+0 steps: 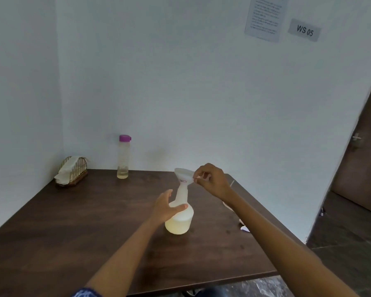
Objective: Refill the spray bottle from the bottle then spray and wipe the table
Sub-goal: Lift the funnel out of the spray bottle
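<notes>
The left hand (pixel 166 207) rests against the shoulder of the spray bottle (pixel 179 217), fingers fairly straight and thumb laid across the front of its body, steadying rather than clasping it. The right hand (pixel 211 182) is raised just above and behind, its fingertips pinching the rim of a white funnel (pixel 183 175) that sits in the bottle's neck, tilted slightly. The spray bottle stands upright near the middle of the dark wooden worktop (pixel 73 232), its lower part filled with pale yellowish liquid. To the right, near the worktop's edge, lie some small pale items, too blurred to name. Farther back, close to the wall, stands a tall clear bottle (pixel 123 157) with a purple cap, only a little liquid left at its bottom. In the far left corner sits a wire holder (pixel 74 171) with a cloth in it.
</notes>
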